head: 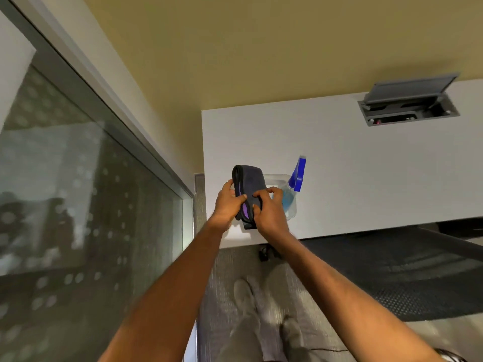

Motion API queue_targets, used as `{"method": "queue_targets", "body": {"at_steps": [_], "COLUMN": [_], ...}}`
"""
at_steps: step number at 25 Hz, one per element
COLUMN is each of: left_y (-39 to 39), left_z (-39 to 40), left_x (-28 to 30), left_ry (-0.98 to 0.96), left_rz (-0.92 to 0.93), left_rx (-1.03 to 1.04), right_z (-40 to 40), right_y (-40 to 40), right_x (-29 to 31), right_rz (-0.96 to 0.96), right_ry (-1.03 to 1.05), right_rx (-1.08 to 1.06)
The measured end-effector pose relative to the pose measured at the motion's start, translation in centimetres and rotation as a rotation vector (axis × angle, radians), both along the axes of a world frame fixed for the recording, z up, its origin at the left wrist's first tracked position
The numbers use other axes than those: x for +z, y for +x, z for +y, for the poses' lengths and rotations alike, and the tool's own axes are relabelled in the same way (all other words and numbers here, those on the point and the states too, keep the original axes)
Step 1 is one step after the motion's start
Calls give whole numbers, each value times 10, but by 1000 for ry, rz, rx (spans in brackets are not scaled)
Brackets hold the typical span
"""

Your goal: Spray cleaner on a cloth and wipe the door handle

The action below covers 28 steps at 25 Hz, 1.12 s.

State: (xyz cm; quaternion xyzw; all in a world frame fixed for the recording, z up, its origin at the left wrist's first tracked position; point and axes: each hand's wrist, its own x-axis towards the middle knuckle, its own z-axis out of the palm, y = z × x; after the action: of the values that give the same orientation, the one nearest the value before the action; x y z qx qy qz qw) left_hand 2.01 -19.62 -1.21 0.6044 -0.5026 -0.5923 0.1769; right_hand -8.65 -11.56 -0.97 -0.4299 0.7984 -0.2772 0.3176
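Note:
A folded dark grey cloth [249,182] with a purple inner layer is held up over the near left corner of the white table [352,165]. My left hand [226,205] grips its left edge and my right hand [269,209] pinches its lower right side. Just behind my right hand stands a clear spray bottle [288,197] of blue liquid with a blue trigger head [299,173], inside a clear plastic tub. No door handle is visible.
A frosted, dotted glass panel [86,194] in a grey frame runs along the left. An open grey cable box [409,107] sits in the table's far right. A black mesh chair [407,270] is at lower right, my shoes on grey carpet below.

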Motion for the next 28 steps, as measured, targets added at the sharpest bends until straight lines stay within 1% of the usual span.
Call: {"method": "queue_targets", "body": {"at_steps": [3,6,8,10,11,12,15,17,20,24,26,28], "left_y": [-8,-6,-1,6,9,9,8,9,4,19,32,44], "left_z": [-3,5,10,13,15,16,13,8,8,17,25,35], "left_x": [-19,-37,-46,-53,-54,-51,-53,-60,-65,-54,-47,-39], "left_ry": [-118,-265,-422,-570,-632,-706,-853,-807,-594,-622,-618,-594], "left_rz": [-150,-303,-457,-697,-772,-803,-845,-827,-801,-688,-695,-756], "left_rx": [-150,-312,-532,-777,-826,-833,-854,-871,-892,-808,-770,-752], "right_z": [-6,-8,-13,-20,-22,-24,-29,-31,-24,-11,-5,3], "right_y": [-8,-14,-15,-15,-15,-16,-22,-21,-21,-20,-16,-10], "right_x": [-17,-28,-31,-32,-34,-35,-39,-42,-45,-42,-36,-28], "right_rz": [42,41,73,219,287,324,279,255,254,231,260,296], "right_ry": [71,99,172,291,334,357,407,425,377,202,144,148], "right_rx": [38,87,153,297,368,397,332,327,324,318,360,391]}}
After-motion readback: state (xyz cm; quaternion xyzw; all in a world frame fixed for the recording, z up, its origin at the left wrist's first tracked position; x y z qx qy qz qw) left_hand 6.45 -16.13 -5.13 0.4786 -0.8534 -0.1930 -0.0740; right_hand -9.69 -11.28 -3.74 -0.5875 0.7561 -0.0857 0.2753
